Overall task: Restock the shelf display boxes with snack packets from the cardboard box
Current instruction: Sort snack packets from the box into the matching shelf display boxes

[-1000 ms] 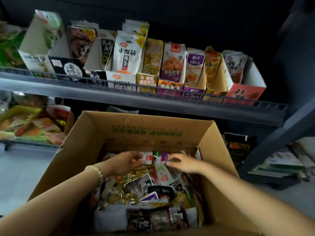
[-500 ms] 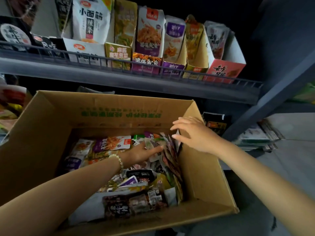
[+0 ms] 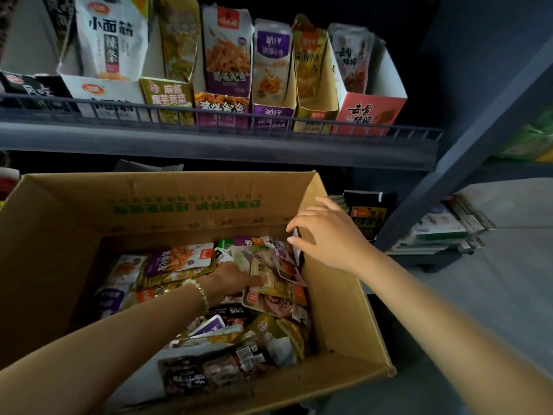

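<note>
Mostly glossy, many-coloured snack packets loose in the cardboard box; right hand splayed, grip of left hand unclear.

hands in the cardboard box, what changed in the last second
The right hand moved to the right wall of the cardboard box, touching packets now tipped up against it. The left hand pushed rightward into them. Nothing lifted out; the shelf display boxes look unchanged.
</note>
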A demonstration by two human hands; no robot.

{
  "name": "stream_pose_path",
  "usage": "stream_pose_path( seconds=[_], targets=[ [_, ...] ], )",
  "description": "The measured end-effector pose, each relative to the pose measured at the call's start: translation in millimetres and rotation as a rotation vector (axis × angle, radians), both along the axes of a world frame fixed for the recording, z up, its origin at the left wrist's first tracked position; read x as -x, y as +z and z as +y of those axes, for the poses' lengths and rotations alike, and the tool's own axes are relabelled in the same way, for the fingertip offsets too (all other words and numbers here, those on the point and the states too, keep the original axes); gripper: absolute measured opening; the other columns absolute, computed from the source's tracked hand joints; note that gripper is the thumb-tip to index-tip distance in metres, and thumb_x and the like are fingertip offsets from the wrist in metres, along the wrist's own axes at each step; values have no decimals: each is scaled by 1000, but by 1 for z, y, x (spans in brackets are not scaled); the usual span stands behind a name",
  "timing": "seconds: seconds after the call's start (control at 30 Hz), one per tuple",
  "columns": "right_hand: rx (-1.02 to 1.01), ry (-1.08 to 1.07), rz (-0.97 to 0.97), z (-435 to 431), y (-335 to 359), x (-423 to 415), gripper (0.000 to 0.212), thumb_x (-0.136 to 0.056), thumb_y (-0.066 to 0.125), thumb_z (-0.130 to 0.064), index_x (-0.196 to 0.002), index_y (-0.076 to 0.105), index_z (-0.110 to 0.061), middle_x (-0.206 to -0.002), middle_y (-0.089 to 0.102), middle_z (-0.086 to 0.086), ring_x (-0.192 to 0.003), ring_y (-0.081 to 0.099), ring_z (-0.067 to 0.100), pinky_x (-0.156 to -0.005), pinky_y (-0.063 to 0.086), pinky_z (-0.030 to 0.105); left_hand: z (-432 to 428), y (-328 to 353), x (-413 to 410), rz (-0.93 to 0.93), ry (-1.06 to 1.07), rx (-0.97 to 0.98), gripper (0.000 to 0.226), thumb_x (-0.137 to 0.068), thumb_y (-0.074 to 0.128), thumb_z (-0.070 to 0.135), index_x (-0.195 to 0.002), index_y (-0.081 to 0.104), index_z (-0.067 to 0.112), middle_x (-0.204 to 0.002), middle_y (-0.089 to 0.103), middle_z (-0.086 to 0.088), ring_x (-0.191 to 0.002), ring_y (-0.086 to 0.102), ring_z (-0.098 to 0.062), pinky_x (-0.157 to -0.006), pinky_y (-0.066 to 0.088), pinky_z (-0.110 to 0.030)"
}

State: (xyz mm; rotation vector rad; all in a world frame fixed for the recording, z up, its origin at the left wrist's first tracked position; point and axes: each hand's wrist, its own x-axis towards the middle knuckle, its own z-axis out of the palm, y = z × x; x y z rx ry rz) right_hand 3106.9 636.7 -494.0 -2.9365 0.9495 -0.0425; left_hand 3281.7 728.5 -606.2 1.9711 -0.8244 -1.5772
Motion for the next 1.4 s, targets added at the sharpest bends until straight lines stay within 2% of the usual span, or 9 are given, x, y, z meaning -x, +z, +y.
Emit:
stream_pose_path(
  seconds=[0.17, 0.27, 0.47, 0.67, 0.8, 1.0, 1.13, 1.23, 1.4],
  targets=[
    [-21, -31, 7, 2, 2, -1, 34, -95, 45, -50, -120, 60, -32, -126, 61, -11, -123, 49, 10, -117, 8, 32, 30, 40, -36, -80, -20, 128, 21, -83, 75, 20, -96, 71, 4, -93, 75, -10, -89, 72, -28, -89, 55, -46],
    [-123, -41, -50, 8, 9, -9, 45, -94, 44, -54, -133, 49, -33, -141, 47, -13, -132, 39, 11, -113, 20, 31, 47, 78, -56, -212, -28, 220, 20, -82, 74, 24, -93, 71, 7, -87, 76, -5, -80, 73, -19, -80, 59, -36],
    [-772, 66, -325, 42, 23, -68, 97, -67, 63, -66, -147, 11, -46, -158, 6, -20, -145, 7, 4, -117, 16, 33, 68, 153, -91, -429, -484, 279, 29, -83, 69, 39, -97, 69, 13, -91, 73, 0, -85, 69, -15, -86, 54, -34],
    [-906, 10, -310, 56, 7, -101, 73, -72, 77, -47, -131, 35, -39, -135, 43, -16, -128, 41, 6, -103, 38, 24, 72, 167, -111, -647, -347, 423, 34, -78, 69, 47, -70, 65, 15, -67, 68, 3, -62, 62, -4, -59, 48, -18],
    [-1083, -149, -497, 64, -2, -103, 58, -70, 76, -44, -120, 53, -26, -110, 65, -13, -105, 62, 6, -90, 50, 20, 64, 149, -108, -484, 113, 759, 33, -86, 66, 36, -71, 61, 7, -73, 68, -7, -66, 64, -19, -62, 50, -35],
    [-1219, -235, -732, 70, -7, -106, 52, -57, 79, -40, -103, 64, -22, -99, 74, -1, -93, 70, 14, -92, 53, 35, 56, 140, -83, 23, 595, 699, 31, -87, 66, 35, -73, 57, 9, -68, 71, -5, -60, 69, -17, -56, 53, -29],
    [-1217, -295, -872, 67, -5, -108, 40, -63, 76, -37, -99, 65, -22, -94, 75, -4, -89, 70, 11, -86, 53, 29, 64, 139, -82, 291, 441, 458, 51, -67, 69, 46, -111, 58, 23, -94, 76, -6, -83, 73, -24, -73, 56, -36],
    [-1197, -308, -945, 60, -2, -106, 35, -67, 73, -40, -98, 68, -23, -95, 75, -5, -92, 70, 10, -85, 52, 25, 70, 139, -76, 364, 159, 284, 39, -75, 66, 36, -112, 60, 22, -98, 76, -4, -87, 73, -21, -74, 58, -31],
    [-1102, -310, -979, 55, 3, -104, 29, -81, 70, -32, -108, 63, -25, -103, 73, -4, -93, 69, 7, -81, 53, 20, 68, 132, -73, 359, 195, 386, 22, -83, 62, 22, -104, 64, 14, -98, 75, -8, -81, 72, -19, -75, 59, -30]
  ],
)
